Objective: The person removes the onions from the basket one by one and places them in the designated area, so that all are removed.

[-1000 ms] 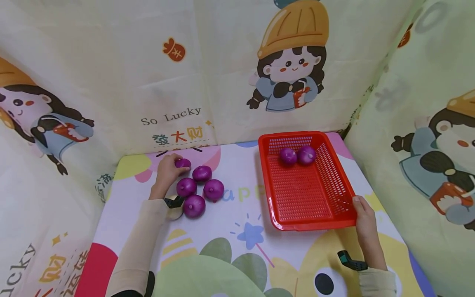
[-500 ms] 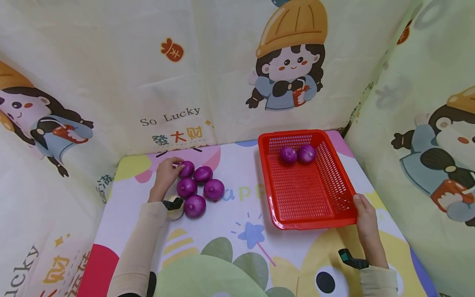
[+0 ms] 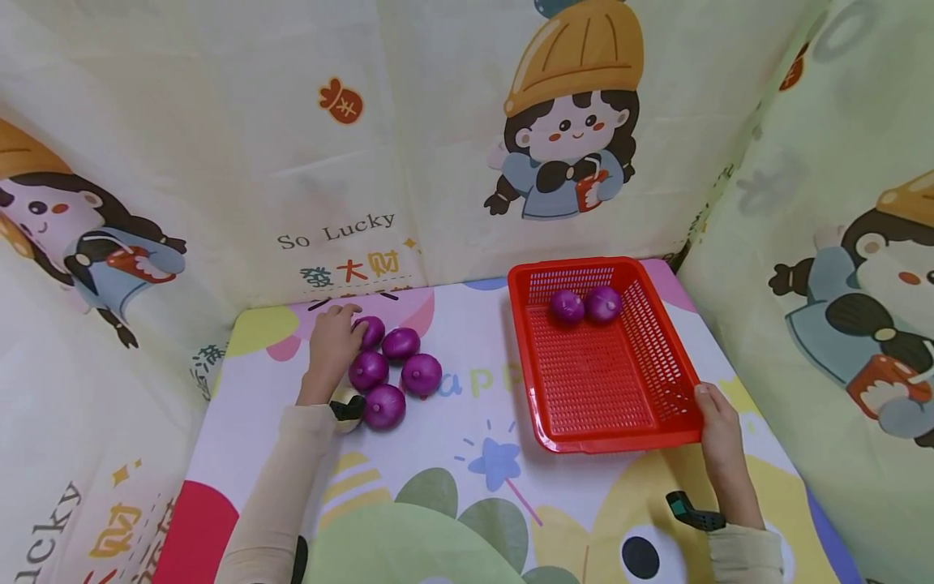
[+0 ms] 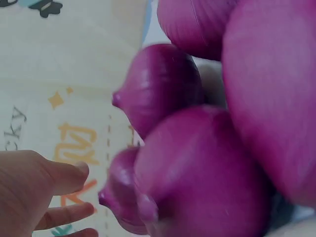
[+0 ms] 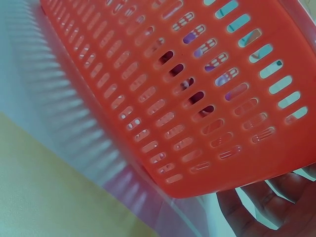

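Several purple onions (image 3: 383,406) lie in a cluster on the left half of the table. My left hand (image 3: 333,347) is beside the farthest onion (image 3: 371,331), its fingers near the onion's left side. In the left wrist view, the thumb and fingers (image 4: 64,177) are extended, with a gap between them and the small onion (image 4: 126,190). On the right, my right hand (image 3: 721,434) grips the near right corner of a red plastic basket (image 3: 536,389). Two onions (image 3: 584,307) sit at its far end. Through the right wrist view, curled fingers (image 5: 264,200) show under the basket's rim.
A pale round object (image 3: 349,424) is partly hidden by the left wrist. The table (image 3: 452,438) wears a cartoon-printed cover. Printed cloth walls (image 3: 438,146) enclose it at the back and both sides.
My left hand has drawn the farthest onion slightly right and nearer, against the cluster, and its fingers have loosened from it. The right hand and basket have hardly moved.
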A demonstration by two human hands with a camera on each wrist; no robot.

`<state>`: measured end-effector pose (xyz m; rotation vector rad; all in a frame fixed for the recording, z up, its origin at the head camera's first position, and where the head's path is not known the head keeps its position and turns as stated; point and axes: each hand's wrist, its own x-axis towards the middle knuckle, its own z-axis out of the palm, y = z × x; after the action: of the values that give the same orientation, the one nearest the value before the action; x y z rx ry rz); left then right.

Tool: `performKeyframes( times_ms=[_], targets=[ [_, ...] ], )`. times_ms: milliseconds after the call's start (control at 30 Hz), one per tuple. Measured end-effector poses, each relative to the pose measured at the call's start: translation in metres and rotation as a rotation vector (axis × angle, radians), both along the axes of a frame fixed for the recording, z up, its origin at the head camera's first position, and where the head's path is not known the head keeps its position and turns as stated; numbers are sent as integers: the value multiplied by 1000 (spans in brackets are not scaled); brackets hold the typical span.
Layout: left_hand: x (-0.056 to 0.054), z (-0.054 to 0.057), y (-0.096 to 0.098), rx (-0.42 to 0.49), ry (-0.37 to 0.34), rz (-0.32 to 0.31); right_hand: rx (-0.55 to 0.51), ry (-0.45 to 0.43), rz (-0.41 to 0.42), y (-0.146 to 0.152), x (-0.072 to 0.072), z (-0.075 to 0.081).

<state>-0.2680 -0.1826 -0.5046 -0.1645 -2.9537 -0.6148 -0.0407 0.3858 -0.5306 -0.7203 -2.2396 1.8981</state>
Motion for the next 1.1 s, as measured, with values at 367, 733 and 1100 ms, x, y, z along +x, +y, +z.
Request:
performKeyframes(
  times_ms=[367,733,1100],
  targets=[
    [5,26,54,-60,71,-113,-24,27,9,-1,-2,2],
    [11,59,142,55,45,-322,-15,-17,-6,-1,-1,2],
    [21,65,222,733,-354,-484,-48,-15,0,0,2,2]
  ],
)
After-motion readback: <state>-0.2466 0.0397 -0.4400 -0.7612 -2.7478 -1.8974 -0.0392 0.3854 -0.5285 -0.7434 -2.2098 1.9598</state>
